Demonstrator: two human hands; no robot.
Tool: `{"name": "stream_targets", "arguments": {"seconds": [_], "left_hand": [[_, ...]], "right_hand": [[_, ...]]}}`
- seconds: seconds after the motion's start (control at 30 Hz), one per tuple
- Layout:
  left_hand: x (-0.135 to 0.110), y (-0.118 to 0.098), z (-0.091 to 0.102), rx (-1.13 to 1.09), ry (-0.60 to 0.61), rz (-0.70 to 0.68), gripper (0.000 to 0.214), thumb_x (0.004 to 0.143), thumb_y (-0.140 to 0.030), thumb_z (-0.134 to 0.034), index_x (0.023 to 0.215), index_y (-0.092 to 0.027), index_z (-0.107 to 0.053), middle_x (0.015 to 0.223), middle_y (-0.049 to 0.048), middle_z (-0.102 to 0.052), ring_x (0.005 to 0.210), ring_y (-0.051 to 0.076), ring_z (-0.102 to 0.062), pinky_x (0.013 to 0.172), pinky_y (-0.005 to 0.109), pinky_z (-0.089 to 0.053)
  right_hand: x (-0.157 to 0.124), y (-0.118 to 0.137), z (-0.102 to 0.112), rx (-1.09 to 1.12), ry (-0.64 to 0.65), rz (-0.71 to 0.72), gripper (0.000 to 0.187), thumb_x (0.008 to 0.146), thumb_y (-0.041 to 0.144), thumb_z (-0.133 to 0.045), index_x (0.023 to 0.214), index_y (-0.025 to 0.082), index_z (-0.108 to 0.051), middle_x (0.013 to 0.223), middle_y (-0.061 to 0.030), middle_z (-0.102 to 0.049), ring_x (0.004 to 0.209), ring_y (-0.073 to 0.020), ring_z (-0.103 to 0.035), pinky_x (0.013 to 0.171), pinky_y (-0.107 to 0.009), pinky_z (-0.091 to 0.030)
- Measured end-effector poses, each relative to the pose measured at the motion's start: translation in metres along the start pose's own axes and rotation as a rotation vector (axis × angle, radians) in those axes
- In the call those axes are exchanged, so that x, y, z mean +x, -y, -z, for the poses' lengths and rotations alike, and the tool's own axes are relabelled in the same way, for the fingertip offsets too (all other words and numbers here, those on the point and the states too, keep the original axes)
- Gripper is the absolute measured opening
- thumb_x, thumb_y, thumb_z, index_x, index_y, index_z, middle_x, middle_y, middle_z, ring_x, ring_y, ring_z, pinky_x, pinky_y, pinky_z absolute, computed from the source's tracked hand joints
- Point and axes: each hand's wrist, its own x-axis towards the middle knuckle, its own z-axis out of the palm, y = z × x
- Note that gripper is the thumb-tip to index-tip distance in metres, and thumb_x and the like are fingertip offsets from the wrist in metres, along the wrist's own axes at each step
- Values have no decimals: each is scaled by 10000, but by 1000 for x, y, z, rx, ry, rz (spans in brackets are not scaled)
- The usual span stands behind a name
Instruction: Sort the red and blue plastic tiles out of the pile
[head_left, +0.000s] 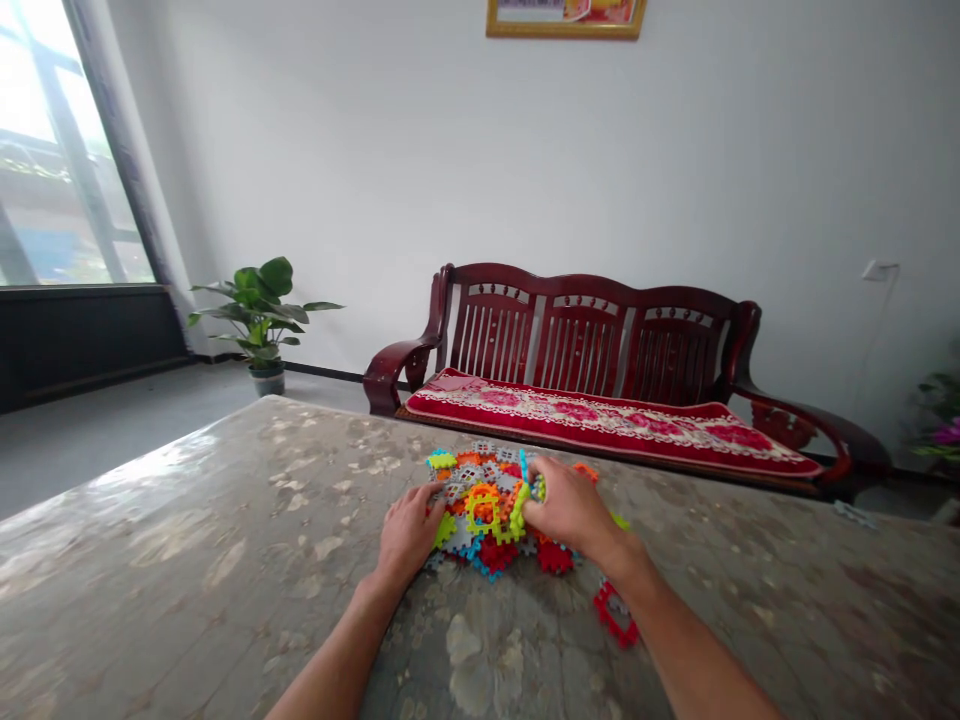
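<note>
A pile of toothed plastic building pieces (pixel 457 482) in grey, orange, red, blue and yellow-green lies on the table. My left hand (pixel 409 525) rests at the pile's left edge, fingers extended against the pieces and gripping none. Over the right side of the pile, my right hand (pixel 571 508) pinches a yellow-green toothed piece (pixel 518 512) standing on edge. A blue piece (pixel 523 466) shows upright by its fingertips; whether it is held too, I cannot tell. A yellow-green square frame piece (pixel 482 510) sits at the front of the pile. Near my right forearm lies a red frame piece (pixel 616 615).
The table (pixel 187 560) has a patterned grey-brown cover. Behind it stands a dark red wooden bench (pixel 581 345) with a red floral seat cover (pixel 600 418). A potted plant (pixel 266 310) is on the floor at left. A grey piece (pixel 855 514) lies at the table's far right.
</note>
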Motion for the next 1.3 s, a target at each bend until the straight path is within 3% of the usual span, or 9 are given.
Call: {"name": "stream_targets", "arguments": {"seconds": [0.2,0.4,0.57,0.7,0.83,1.0,1.17,1.3], "left_hand": [[1,0,-1,-139,-78,47,429,964,-364,-331,1295,-198,-547,1292,97,-634,1194,235,-582,1021,392,-421],[0,-4,3,-235,-82,35,478,966,-401,-312,1354,-183,-489,1361,107,-584,1245,231,-549,1046,391,-416],[-1,-4,2,-128,-39,-19,475,946,-428,-372,1339,-209,-522,1345,111,-587,1224,246,-562,1049,421,-408],[-1,-3,1,-76,-10,-47,452,943,-410,-378,1305,-203,-553,1357,110,-574,1234,250,-549,1053,422,-399],[0,-4,3,-62,-5,-37,447,948,-401,-360,1285,-196,-568,1345,114,-580,1211,250,-565,1044,413,-409],[1,-5,4,-48,-6,-36,437,942,-408,-368,1261,-208,-591,1315,102,-605,1198,250,-576,1034,397,-418],[2,-2,2,-48,-15,-29,423,935,-416,-377,1237,-230,-607,1300,83,-617,1181,241,-588,1006,377,-439],[3,1,0,-49,-37,-50,415,930,-417,-387,1222,-231,-617,1275,77,-634,1164,234,-597,1007,369,-440]], "right_hand": [[33,31,-30,-81,35,81,277,712,219,-615,989,211,-597,1007,-72,-648,975,-224,-575,822,-299,-419],[37,21,-57,89,-54,224,376,751,194,-623,1126,218,-613,1198,-89,-587,1167,-230,-511,1020,-355,-414],[10,-3,-46,299,-249,174,291,817,176,-538,1075,218,-666,1199,-87,-620,1178,-221,-545,1059,-389,-413],[-25,-38,-26,380,-375,57,223,842,215,-494,964,226,-681,1131,-78,-660,1075,-212,-604,923,-355,-501],[-67,-94,-21,367,-319,-189,258,806,302,-493,967,224,-680,1090,-79,-674,1021,-229,-626,836,-346,-523],[-112,-146,-25,290,-105,-392,522,718,472,-600,1156,192,-635,1207,-108,-642,1127,-279,-583,982,-404,-442],[-122,-137,-22,115,144,-376,687,630,438,-711,1264,199,-595,1290,-114,-595,1192,-307,-522,1019,-390,-381],[-118,-124,-20,78,193,-326,499,617,378,-722,1086,220,-664,1175,-84,-622,1115,-276,-542,949,-346,-412]]}}
